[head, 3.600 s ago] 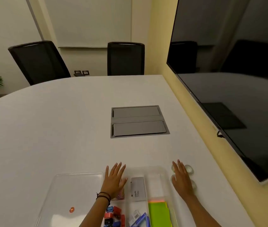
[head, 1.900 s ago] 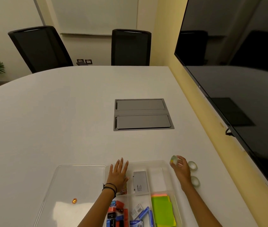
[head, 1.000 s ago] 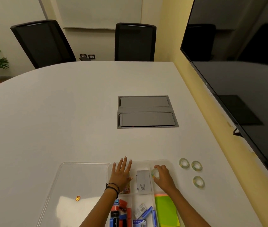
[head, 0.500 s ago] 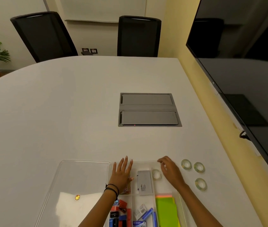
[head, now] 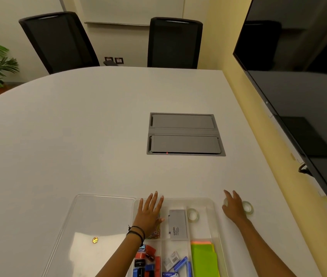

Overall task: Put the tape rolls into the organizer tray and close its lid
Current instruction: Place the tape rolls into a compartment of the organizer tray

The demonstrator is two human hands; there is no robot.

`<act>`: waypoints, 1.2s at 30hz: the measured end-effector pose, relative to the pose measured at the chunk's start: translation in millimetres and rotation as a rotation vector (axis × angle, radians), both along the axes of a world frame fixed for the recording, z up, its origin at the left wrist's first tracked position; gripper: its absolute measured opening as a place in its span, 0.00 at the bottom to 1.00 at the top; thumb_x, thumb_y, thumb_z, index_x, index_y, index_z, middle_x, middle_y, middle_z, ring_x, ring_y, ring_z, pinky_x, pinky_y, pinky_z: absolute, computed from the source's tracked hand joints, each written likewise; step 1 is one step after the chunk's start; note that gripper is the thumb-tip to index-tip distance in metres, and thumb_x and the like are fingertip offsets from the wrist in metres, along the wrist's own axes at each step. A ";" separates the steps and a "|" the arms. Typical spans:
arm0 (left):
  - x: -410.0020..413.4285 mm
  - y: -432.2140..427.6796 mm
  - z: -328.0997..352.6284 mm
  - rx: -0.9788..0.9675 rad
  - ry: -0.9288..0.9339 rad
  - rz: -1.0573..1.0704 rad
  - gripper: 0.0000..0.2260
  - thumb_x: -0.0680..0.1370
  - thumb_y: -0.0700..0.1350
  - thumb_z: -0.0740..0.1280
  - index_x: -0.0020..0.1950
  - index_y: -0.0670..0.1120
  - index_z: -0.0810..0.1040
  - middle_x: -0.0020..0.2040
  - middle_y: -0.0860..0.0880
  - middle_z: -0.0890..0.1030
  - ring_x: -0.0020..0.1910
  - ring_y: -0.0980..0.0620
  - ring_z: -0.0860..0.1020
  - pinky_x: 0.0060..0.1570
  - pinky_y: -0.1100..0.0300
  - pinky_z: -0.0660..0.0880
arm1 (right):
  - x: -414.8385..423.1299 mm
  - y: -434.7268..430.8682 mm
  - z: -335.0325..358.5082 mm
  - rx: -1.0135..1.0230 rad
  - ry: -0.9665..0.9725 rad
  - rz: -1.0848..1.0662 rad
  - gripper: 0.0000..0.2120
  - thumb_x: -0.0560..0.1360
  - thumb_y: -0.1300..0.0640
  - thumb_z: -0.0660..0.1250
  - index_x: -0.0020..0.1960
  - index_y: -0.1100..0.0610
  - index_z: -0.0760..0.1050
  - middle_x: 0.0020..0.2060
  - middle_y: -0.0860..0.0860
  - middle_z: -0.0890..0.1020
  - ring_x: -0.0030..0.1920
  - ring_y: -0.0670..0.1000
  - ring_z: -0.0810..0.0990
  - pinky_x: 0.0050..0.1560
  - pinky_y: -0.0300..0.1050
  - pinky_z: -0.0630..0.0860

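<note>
Head view: one tape roll [head: 193, 215] already lies in the organizer tray [head: 210, 202], in a far compartment beside a grey box [head: 177, 224]. The right hand [head: 233, 208] is spread, palm down, over the rolls outside the tray; one loose roll [head: 247, 207] shows just beside it, and any others are probably hidden beneath it. The left hand [head: 148, 213] lies flat and open on the tray, steadying it. Advised: pinch one roll by its rim and lift it clear of the tray wall. The lid [head: 90, 220] lies open to the left, unobstructed.

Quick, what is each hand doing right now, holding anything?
Left hand: open, flat on the tray, holding nothing.
Right hand: open over tape rolls on the table; no grip shows.
</note>
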State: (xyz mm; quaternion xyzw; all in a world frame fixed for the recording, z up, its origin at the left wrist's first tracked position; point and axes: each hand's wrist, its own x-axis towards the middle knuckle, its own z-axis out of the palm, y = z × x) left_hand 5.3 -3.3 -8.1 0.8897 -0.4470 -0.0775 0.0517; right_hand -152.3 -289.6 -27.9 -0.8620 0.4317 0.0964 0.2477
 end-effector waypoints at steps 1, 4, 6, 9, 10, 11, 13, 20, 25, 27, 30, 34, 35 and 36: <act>-1.2 1.0 -0.4 -0.001 -0.021 -0.019 0.51 0.56 0.67 0.75 0.71 0.44 0.64 0.58 0.48 0.82 0.55 0.49 0.81 0.47 0.50 0.80 | -2.0 1.6 -1.1 0.005 0.031 0.023 0.29 0.77 0.64 0.61 0.75 0.57 0.53 0.75 0.64 0.53 0.75 0.63 0.51 0.75 0.54 0.55; -1.4 -0.7 1.0 0.063 -0.033 -0.034 0.46 0.54 0.67 0.76 0.65 0.47 0.67 0.56 0.48 0.83 0.54 0.49 0.82 0.46 0.50 0.80 | -8.8 8.8 -4.7 -0.004 0.064 0.079 0.28 0.77 0.64 0.60 0.74 0.58 0.54 0.75 0.63 0.54 0.75 0.61 0.53 0.74 0.50 0.56; -0.5 -2.1 -1.1 0.050 -0.018 -0.030 0.45 0.53 0.67 0.76 0.63 0.46 0.72 0.56 0.48 0.83 0.54 0.49 0.82 0.45 0.50 0.80 | -14.3 13.8 -6.2 -0.009 0.049 0.089 0.27 0.77 0.66 0.59 0.74 0.58 0.55 0.75 0.62 0.54 0.75 0.60 0.53 0.73 0.48 0.58; -2.1 -0.8 0.1 0.013 -0.038 -0.045 0.40 0.51 0.67 0.77 0.57 0.47 0.81 0.55 0.48 0.83 0.52 0.49 0.82 0.44 0.50 0.80 | -23.0 23.4 -7.6 -0.022 0.011 0.093 0.26 0.76 0.69 0.58 0.73 0.58 0.58 0.74 0.61 0.56 0.75 0.60 0.55 0.72 0.48 0.61; -1.9 -0.2 1.8 0.006 -0.024 -0.040 0.44 0.52 0.67 0.77 0.61 0.45 0.77 0.56 0.49 0.83 0.53 0.49 0.82 0.45 0.50 0.80 | -25.8 27.5 -8.0 -0.032 -0.005 0.092 0.26 0.76 0.70 0.58 0.72 0.58 0.60 0.74 0.61 0.57 0.74 0.60 0.56 0.72 0.48 0.61; -1.5 -0.7 3.9 0.006 0.019 -0.020 0.52 0.54 0.68 0.76 0.69 0.41 0.68 0.57 0.50 0.82 0.53 0.50 0.82 0.46 0.51 0.80 | -28.4 31.7 -8.5 -0.040 -0.023 0.085 0.25 0.76 0.71 0.57 0.71 0.58 0.62 0.74 0.61 0.58 0.74 0.59 0.57 0.71 0.48 0.62; 0.0 -0.4 6.1 -0.021 0.053 0.022 0.63 0.57 0.70 0.73 0.75 0.40 0.42 0.57 0.51 0.82 0.55 0.51 0.81 0.48 0.53 0.80 | -34.2 40.0 -9.4 -0.052 -0.055 0.061 0.25 0.74 0.73 0.56 0.69 0.59 0.66 0.72 0.60 0.61 0.72 0.59 0.61 0.71 0.49 0.64; -0.8 0.8 10.1 -0.002 -0.011 -0.007 0.62 0.56 0.71 0.72 0.74 0.45 0.38 0.54 0.52 0.84 0.53 0.53 0.82 0.47 0.54 0.80 | -60.8 60.9 -12.3 -0.012 -0.200 0.026 0.20 0.72 0.73 0.63 0.63 0.64 0.73 0.59 0.61 0.73 0.61 0.61 0.72 0.63 0.49 0.70; -1.6 0.0 10.2 0.034 -0.016 -0.049 0.54 0.51 0.69 0.76 0.68 0.49 0.57 0.51 0.49 0.85 0.50 0.51 0.83 0.42 0.53 0.81 | -68.2 67.4 -2.4 0.064 -0.364 -0.179 0.18 0.72 0.68 0.69 0.62 0.64 0.73 0.55 0.63 0.75 0.58 0.60 0.75 0.59 0.46 0.71; -3.0 -0.9 12.9 0.131 -0.006 -0.089 0.46 0.57 0.67 0.75 0.66 0.51 0.58 0.58 0.45 0.82 0.57 0.48 0.80 0.50 0.51 0.79 | -67.1 67.4 3.6 0.102 -0.403 -0.261 0.19 0.73 0.66 0.69 0.62 0.64 0.73 0.55 0.62 0.75 0.58 0.60 0.75 0.57 0.44 0.70; 0.9 -0.2 2.3 0.256 0.117 -0.077 0.34 0.78 0.60 0.58 0.74 0.53 0.41 0.77 0.41 0.49 0.76 0.42 0.51 0.73 0.44 0.52 | -62.7 67.3 13.7 0.148 -0.487 -0.370 0.17 0.73 0.63 0.69 0.61 0.63 0.73 0.54 0.61 0.76 0.56 0.60 0.77 0.53 0.44 0.71; 4.1 -4.9 -5.7 0.298 0.129 -0.075 0.32 0.80 0.58 0.54 0.75 0.49 0.39 0.78 0.42 0.43 0.76 0.43 0.44 0.74 0.43 0.45 | -51.3 73.0 33.1 0.293 -0.605 -0.521 0.10 0.77 0.59 0.66 0.56 0.63 0.75 0.41 0.55 0.79 0.41 0.54 0.78 0.36 0.40 0.75; 5.2 -6.2 -5.4 0.302 0.127 -0.080 0.33 0.80 0.58 0.55 0.75 0.49 0.39 0.78 0.42 0.43 0.76 0.44 0.45 0.74 0.43 0.45 | -47.6 75.2 37.5 0.375 -0.628 -0.541 0.08 0.78 0.59 0.63 0.54 0.62 0.76 0.39 0.56 0.79 0.38 0.53 0.78 0.31 0.39 0.77; 6.2 -6.6 -6.5 0.304 0.117 -0.084 0.33 0.80 0.58 0.55 0.75 0.48 0.39 0.78 0.42 0.43 0.76 0.44 0.45 0.74 0.43 0.46 | -43.4 77.9 41.7 0.472 -0.653 -0.569 0.07 0.79 0.58 0.62 0.51 0.61 0.76 0.38 0.57 0.78 0.35 0.53 0.79 0.28 0.40 0.78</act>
